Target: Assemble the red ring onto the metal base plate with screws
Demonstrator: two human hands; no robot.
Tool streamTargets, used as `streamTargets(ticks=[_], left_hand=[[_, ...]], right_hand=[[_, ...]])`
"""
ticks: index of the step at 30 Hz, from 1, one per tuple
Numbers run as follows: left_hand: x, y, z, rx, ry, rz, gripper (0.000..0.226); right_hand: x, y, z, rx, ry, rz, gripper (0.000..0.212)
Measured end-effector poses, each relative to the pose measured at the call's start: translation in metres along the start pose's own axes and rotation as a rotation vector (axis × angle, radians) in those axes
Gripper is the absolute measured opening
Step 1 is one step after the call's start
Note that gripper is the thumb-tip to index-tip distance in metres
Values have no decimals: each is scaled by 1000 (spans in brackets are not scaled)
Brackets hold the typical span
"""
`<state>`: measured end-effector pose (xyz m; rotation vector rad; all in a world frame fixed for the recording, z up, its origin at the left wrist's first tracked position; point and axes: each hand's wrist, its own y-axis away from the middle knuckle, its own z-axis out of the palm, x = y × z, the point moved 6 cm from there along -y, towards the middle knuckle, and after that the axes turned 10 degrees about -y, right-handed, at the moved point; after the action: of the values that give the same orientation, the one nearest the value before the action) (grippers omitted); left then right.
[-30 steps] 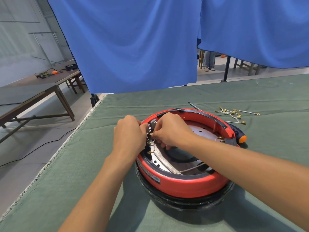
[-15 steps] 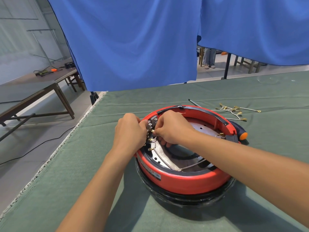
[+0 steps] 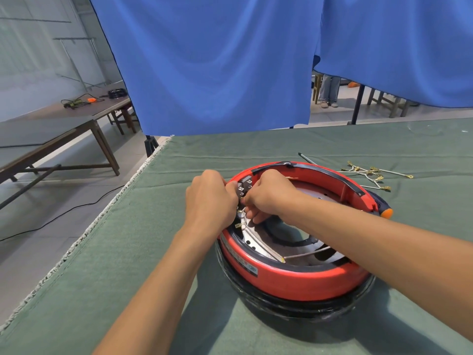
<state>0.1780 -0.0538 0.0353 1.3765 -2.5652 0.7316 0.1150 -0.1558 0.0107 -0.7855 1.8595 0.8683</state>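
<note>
The red ring [image 3: 294, 280] sits on a black round body on the green cloth, and the perforated metal base plate [image 3: 258, 244] shows inside it. My left hand [image 3: 210, 198] grips the ring's left rim, fingers curled over the edge. Just inside the rim, my right hand [image 3: 268, 196] pinches something small at a row of brass terminals [image 3: 239, 221] beside a grey connector block [image 3: 244, 185]. What the fingertips hold is hidden. A thin wire [image 3: 307, 253] crosses the plate.
A screwdriver with an orange-tipped handle [image 3: 384, 208] lies behind the ring on the right. Loose white wires with brass terminals [image 3: 371, 175] lie further back. The table's left edge [image 3: 102, 221] runs close to my left arm. Blue curtains hang behind.
Both hands stay at the ring's left rim, the right hand's fingers shifting slightly at the terminals. The view has tilted a little; the ring has not moved.
</note>
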Motion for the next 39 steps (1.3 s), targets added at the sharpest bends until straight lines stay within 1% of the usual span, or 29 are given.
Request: streamTargets(ticks=[3,5,9,12,15,17,19,23,25,30,32,35,39], left_hand=[[-1,-1,1,2,-8,-6,37],[-2,-1,1,-7,-7,-16,38],[-3,0,1,-40,10,-20,38],[-3,-2,3,-52,12,-13,38],[-3,-3,4,-62,21,-12,37],[-3,-3,3,-61,21,-12,37],[-3,-2,3,-60,26,-12,37],[-4,-2,3,-54,27,-11,37],[-4,-3,3,-47,24,-7,38],[-4,-3,3,-31,15,-6,37],[-4,-3,3,-22,4,-10,37],[-4,-3,3,-27,13,-15,37],[-4,-3,2,-30,24,-21,37]], right_hand=[[-1,0,2,6,20,3,12],[-3,-1,2,-18,42,-8,13],[-6,5,-4,-71,166,-96,16],[-7,10,-25,-2,286,-161,16],[-8,13,-43,85,463,-213,18],[-6,14,-44,97,568,-240,17],[-3,14,-39,83,621,-251,18],[-8,11,-29,112,600,-339,24],[-8,10,-28,127,543,-347,24],[0,4,-26,64,247,-181,18],[0,2,-24,68,181,-143,19],[-1,3,-25,61,182,-131,19],[-2,6,-26,-4,217,-125,19]])
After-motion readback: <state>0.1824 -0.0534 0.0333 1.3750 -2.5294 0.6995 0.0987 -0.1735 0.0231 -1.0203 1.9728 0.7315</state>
